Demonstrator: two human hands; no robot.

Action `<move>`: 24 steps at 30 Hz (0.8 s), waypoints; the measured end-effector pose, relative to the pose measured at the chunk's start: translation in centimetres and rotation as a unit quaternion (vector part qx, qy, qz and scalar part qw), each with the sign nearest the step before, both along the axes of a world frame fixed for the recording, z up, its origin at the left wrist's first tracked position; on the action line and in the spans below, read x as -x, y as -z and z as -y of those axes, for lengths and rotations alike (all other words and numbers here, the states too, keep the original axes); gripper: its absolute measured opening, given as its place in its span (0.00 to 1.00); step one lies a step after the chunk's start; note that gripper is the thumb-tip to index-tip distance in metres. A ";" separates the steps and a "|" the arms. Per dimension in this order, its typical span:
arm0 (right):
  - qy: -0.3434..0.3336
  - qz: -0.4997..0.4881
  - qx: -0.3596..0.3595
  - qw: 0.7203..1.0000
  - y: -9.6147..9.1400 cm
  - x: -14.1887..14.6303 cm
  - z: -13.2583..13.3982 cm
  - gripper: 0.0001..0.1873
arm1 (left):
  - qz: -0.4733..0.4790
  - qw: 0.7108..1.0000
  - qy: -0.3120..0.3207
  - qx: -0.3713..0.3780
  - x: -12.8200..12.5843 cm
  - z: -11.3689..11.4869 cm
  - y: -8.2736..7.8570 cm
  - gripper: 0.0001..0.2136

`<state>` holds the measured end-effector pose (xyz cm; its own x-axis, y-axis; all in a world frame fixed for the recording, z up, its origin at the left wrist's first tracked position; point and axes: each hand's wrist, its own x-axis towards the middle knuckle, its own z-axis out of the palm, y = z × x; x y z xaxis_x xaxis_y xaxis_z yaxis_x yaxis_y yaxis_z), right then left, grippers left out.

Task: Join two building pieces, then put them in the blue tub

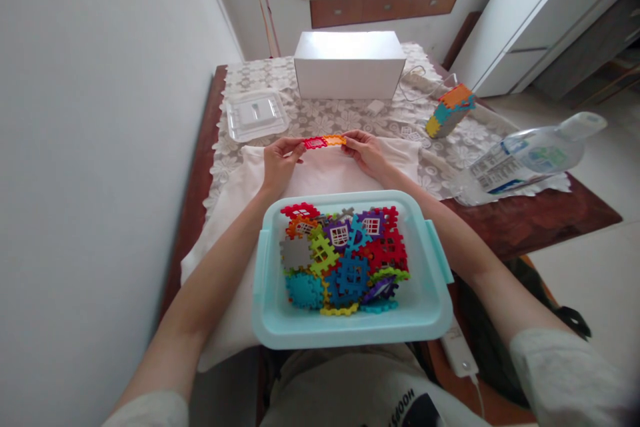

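My left hand (279,161) pinches a red toothed tile (315,143) and my right hand (365,150) pinches an orange tile (335,140). The two tiles touch edge to edge between my hands, held just above a white cloth (320,177). In front of me, on my lap, sits a light blue tub (270,310) holding several colourful interlocking tiles (345,257), some with window shapes.
A white box (349,65) stands at the table's far side. A clear plastic lid (256,115) lies to the left. An assembled multicoloured tile block (449,110) and a clear bottle (530,157) lie at the right. A wall runs along the left.
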<state>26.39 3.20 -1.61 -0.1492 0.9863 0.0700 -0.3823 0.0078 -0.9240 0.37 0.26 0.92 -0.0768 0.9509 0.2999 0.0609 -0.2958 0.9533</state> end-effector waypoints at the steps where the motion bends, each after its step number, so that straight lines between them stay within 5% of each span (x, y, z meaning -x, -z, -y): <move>1: 0.004 0.007 0.005 1.000 -0.2 0.1 0.1 0.14 | 0.000 1.000 -0.003 0.000 0.0 0.0 0.0 0.17; 6: 0.028 0.067 0.029 0.997 -1.1 0.5 0.7 0.08 | 0.001 1.000 -0.005 0.008 0.0 -0.2 0.1 0.15; 24: 0.021 0.052 -0.005 0.998 -0.5 0.4 0.4 0.13 | 0.025 0.999 -0.015 0.034 0.5 -0.7 0.5 0.20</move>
<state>26.01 2.76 -1.08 -0.1149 0.9912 0.0656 -0.2835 0.0305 -0.9585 -0.08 0.92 0.42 -0.1198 0.9658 0.2298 0.0203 -0.2291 0.9732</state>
